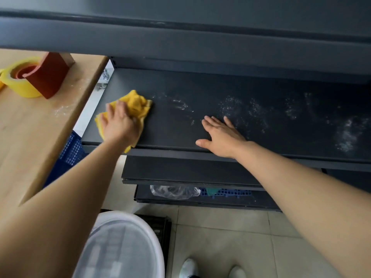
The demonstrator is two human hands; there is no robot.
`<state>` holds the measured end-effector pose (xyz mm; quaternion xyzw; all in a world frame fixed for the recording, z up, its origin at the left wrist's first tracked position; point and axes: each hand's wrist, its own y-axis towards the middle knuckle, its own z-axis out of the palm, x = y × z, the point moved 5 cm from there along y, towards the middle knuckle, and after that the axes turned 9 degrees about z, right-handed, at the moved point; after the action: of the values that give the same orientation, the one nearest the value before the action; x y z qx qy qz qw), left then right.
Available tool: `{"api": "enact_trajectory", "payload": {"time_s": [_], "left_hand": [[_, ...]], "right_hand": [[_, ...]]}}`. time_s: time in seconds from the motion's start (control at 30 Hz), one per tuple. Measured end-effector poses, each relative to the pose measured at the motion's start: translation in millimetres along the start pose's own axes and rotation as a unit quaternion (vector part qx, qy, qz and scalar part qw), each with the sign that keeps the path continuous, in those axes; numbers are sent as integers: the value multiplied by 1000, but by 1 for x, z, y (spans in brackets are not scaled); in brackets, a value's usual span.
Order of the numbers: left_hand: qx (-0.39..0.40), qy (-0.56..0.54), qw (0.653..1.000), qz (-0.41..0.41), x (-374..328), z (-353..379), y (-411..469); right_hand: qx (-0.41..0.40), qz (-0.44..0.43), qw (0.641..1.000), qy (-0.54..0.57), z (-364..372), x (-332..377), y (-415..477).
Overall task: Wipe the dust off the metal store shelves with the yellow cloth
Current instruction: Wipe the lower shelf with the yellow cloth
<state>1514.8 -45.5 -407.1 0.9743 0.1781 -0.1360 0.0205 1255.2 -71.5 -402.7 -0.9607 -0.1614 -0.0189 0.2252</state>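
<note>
A dark grey metal shelf (200, 93) runs across the middle of the view. White dust (345, 133) is scattered over its middle and right parts. At the shelf's left end lies a crumpled yellow cloth (136, 103), and my left hand (118, 125) presses flat on top of it with fingers spread. My right hand (220, 135) rests palm down on the bare shelf near its front edge, fingers straight, holding nothing. Another grey shelf (180, 33) hangs above, and lower shelves (180, 171) show beneath.
A wooden table (30, 127) stands at the left with a yellow tape roll in a red dispenser (38, 77). A blue crate (70, 153) sits under it. A white lidded bucket (120, 245) stands on the tiled floor below. A plastic bag (174, 191) lies on the bottom shelf.
</note>
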Motion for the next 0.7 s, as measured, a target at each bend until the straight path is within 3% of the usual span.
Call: {"api": "enact_trajectory", "payload": {"time_s": [0.1, 0.17, 0.37, 0.53, 0.7], "left_hand": [[27, -8, 996, -85, 12, 2, 23], [66, -10, 994, -90, -3, 9, 36], [143, 15, 986, 82, -97, 36, 51], [185, 24, 955, 232, -178, 56, 15], [195, 26, 932, 303, -187, 60, -17]], "right_hand": [[-2, -6, 1000, 13, -5, 0, -2], [-1, 5, 999, 42, -12, -4, -4], [-45, 39, 998, 19, -22, -31, 5], [-59, 115, 990, 56, -18, -68, -11], [-64, 170, 980, 86, -15, -97, -25]]}}
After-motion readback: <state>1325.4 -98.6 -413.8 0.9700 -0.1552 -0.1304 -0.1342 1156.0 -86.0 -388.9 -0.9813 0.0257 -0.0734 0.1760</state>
